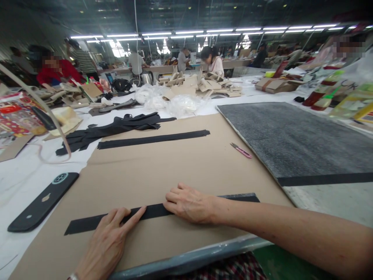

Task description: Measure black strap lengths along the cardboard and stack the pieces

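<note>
A long black strip (154, 210) of flat material lies across the brown paper sheet (163, 171) before me. My left hand (109, 237) rests on the strip's left part, with its index finger stretched along it and its thumb and other fingers spread. Over the strip's middle my right hand (189, 204) is closed, its curled fingers pressed together on the strip's edge; the fingertips are partly hidden. Towards the strip's right end a greyish edge shows along the top. Farther back on the paper lies a stack of similar black strips (154, 139).
Pink thread snips (241, 150) lie right of centre. A dark grey sheet (303, 140) on a board is at the right, a black phone (43, 202) at the left. Behind are a black strip heap (116, 130), clear plastic bags (183, 102) and brown scraps (201, 83). Several people work beyond.
</note>
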A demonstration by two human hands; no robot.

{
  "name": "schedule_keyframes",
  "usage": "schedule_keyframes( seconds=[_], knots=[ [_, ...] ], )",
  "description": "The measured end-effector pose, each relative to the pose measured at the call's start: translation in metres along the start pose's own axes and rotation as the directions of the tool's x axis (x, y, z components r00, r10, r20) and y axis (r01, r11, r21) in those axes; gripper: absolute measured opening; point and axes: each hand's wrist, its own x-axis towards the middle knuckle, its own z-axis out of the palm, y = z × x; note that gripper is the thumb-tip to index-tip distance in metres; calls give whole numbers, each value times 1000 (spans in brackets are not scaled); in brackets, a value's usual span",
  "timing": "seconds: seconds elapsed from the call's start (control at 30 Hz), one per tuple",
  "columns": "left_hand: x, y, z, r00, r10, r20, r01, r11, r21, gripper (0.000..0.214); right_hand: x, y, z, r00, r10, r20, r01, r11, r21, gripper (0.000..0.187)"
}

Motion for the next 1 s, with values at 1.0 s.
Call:
schedule_keyframes(
  seconds=[1.0],
  knots=[
    [65,91,1,947,181,-266,-209,975,-80,49,-56,3,-6,995,89,-35,-91,994,-62,18]
  ],
)
